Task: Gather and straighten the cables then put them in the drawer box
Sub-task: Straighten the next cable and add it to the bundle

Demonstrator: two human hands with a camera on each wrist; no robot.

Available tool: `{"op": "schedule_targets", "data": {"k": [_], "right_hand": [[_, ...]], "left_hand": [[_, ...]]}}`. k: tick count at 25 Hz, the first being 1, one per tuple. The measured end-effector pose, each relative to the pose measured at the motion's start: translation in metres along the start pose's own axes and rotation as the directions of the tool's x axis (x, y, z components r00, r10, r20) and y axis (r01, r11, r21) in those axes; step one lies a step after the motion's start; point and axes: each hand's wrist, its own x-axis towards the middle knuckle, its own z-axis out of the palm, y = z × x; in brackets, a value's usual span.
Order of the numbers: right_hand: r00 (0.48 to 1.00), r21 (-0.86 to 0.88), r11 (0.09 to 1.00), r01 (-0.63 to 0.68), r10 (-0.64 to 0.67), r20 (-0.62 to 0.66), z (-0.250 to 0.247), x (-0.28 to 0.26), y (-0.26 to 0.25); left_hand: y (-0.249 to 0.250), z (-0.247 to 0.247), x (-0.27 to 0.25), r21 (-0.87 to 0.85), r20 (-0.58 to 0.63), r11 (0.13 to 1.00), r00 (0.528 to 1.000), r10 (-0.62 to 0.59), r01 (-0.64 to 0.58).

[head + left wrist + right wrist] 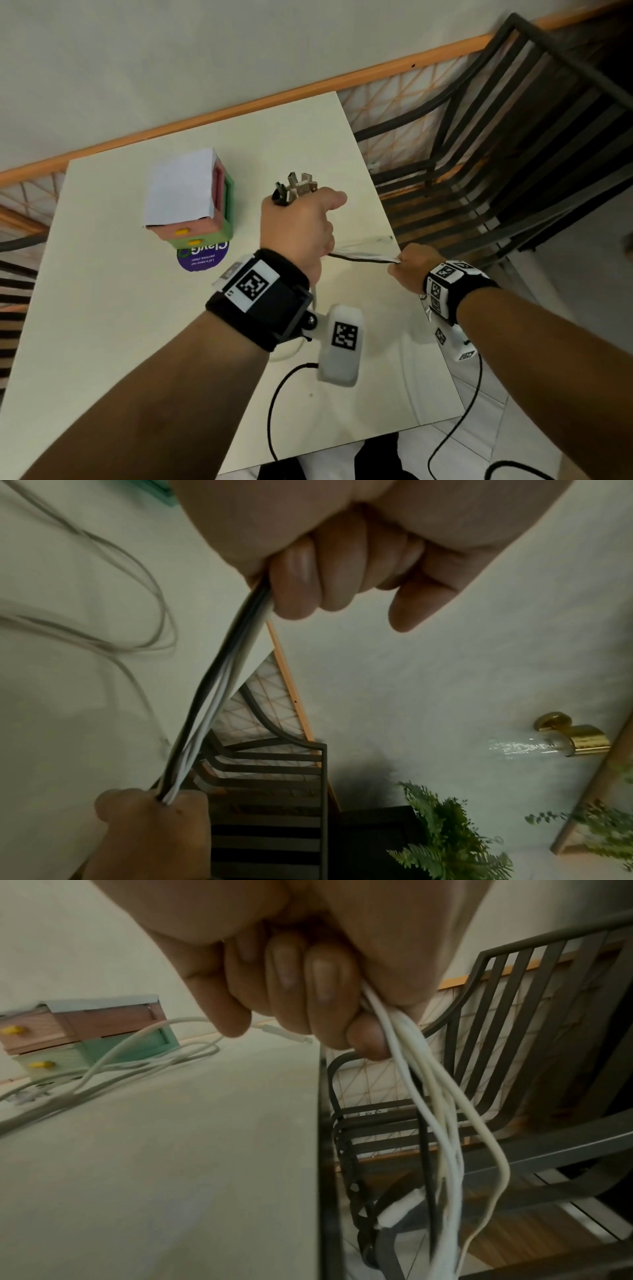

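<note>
My left hand (298,226) grips a bundle of white and dark cables (359,257) over the middle of the white table (102,342). Several USB plugs (296,186) stick up out of that fist. The bundle runs taut to my right hand (406,265), which grips it at the table's right edge. In the left wrist view my fingers (308,574) curl round the cables (212,696). In the right wrist view the cables' free ends (438,1110) hang below my fist (308,993), past the table edge. The drawer box (191,202), pink over green with yellow knobs, stands to the left, drawers closed.
A purple round sticker (202,257) lies under the box's front. Loose cable loops (137,1056) trail over the table near the drawer box (85,1034). A dark slatted metal chair (513,137) stands close to the table's right edge. A wall runs behind the table.
</note>
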Motion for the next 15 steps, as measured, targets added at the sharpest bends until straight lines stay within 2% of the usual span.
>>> {"op": "schedule_targets", "data": {"k": [3, 5, 7, 9, 10, 11, 12, 15], "right_hand": [[0.995, -0.130, 0.987, 0.092, -0.086, 0.057, 0.008, -0.006, -0.007], [0.976, -0.062, 0.975, 0.215, -0.212, 0.052, 0.008, -0.015, -0.013], [0.931, 0.263, 0.898, 0.354, -0.366, -0.003, 0.009, -0.028, -0.029], [0.922, 0.597, 0.725, 0.343, -0.383, -0.064, 0.009, -0.038, -0.055], [0.933, 0.677, 0.674, 0.295, -0.356, -0.053, 0.012, -0.042, -0.070], [0.943, 0.687, 0.681, 0.253, -0.334, -0.016, 0.015, -0.046, -0.086], [0.945, 0.637, 0.735, 0.232, -0.325, 0.030, 0.019, -0.050, -0.101], [0.914, 0.406, 0.873, 0.272, -0.365, 0.174, 0.047, -0.058, -0.138]], "left_hand": [[-0.006, -0.021, 0.003, -0.072, -0.002, 0.997, 1.000, -0.008, 0.008], [-0.008, -0.042, 0.005, -0.155, -0.008, 0.988, 1.000, -0.024, 0.022], [-0.006, -0.064, 0.007, -0.227, -0.025, 0.973, 0.999, -0.046, 0.039], [-0.001, -0.082, 0.011, -0.252, -0.042, 0.965, 0.995, -0.086, 0.072], [0.001, -0.091, 0.013, -0.250, -0.037, 0.965, 0.995, -0.096, 0.084], [0.003, -0.099, 0.013, -0.244, -0.021, 0.966, 0.995, -0.096, 0.088], [0.004, -0.107, 0.013, -0.238, 0.003, 0.968, 0.996, -0.088, 0.086], [0.000, -0.137, 0.012, -0.230, 0.078, 0.973, 0.997, -0.011, 0.029]]}}
